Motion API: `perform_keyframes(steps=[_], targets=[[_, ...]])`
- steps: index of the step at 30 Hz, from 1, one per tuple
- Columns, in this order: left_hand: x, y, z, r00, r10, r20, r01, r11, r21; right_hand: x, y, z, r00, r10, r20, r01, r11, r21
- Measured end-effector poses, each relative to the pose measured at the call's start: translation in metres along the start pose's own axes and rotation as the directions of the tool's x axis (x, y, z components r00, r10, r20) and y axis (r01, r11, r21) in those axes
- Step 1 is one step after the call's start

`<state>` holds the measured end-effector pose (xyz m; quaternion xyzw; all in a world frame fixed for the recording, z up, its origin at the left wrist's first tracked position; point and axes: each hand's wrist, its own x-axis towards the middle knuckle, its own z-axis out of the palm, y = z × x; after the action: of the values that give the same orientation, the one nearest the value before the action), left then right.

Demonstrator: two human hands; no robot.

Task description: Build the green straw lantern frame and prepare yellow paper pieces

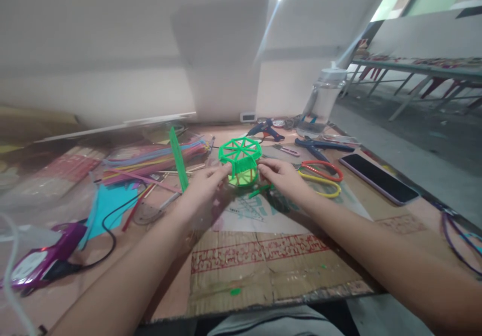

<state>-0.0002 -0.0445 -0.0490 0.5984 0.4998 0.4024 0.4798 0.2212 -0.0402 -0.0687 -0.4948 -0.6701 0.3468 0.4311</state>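
A small green model (240,150) stands between my hands. It has an eight-sided spoked top, a fuzzy green band, and a similar base joined by thin brown sticks. My left hand (213,180) grips its left side with thumb and fingers closed. On the right side, my right hand (274,173) pinches the model's edge. A green fuzzy strip (258,192) lies just below the right fingers. Left of my left hand, a flat green piece (178,157) stands nearly upright. Under the model lies a marked paper sheet (244,218) on cardboard (259,260).
Scissors with red and yellow handles (324,170), pliers (320,147) and a phone (378,178) lie to the right. Behind are a glue gun (266,129) and a water bottle (322,102). Bundled pipe cleaners (158,160) and a purple corded device (48,258) are at left.
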Motion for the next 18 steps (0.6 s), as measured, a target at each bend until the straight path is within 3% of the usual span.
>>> perform_keyframes(steps=[6, 11, 15, 18], targets=[[-0.001, 0.004, -0.004, 0.996, 0.076, -0.046, -0.073, 0.995, 0.061, -0.003, 0.002, 0.021, 1.000, -0.011, -0.029, 0.011, 1.000, -0.015], [-0.003, 0.003, -0.022, 0.973, 0.198, -0.117, -0.147, 0.925, 0.350, -0.007, 0.001, 0.024, 0.999, 0.027, -0.033, -0.029, 0.997, -0.075], [-0.013, 0.012, -0.029, 0.877, 0.466, -0.117, -0.320, 0.749, 0.580, -0.011, -0.004, 0.026, 0.998, 0.063, -0.007, -0.063, 0.984, -0.164], [-0.021, 0.019, -0.028, 0.784, 0.620, -0.025, -0.431, 0.573, 0.697, -0.013, -0.007, 0.027, 0.997, 0.075, -0.002, -0.074, 0.976, -0.206]])
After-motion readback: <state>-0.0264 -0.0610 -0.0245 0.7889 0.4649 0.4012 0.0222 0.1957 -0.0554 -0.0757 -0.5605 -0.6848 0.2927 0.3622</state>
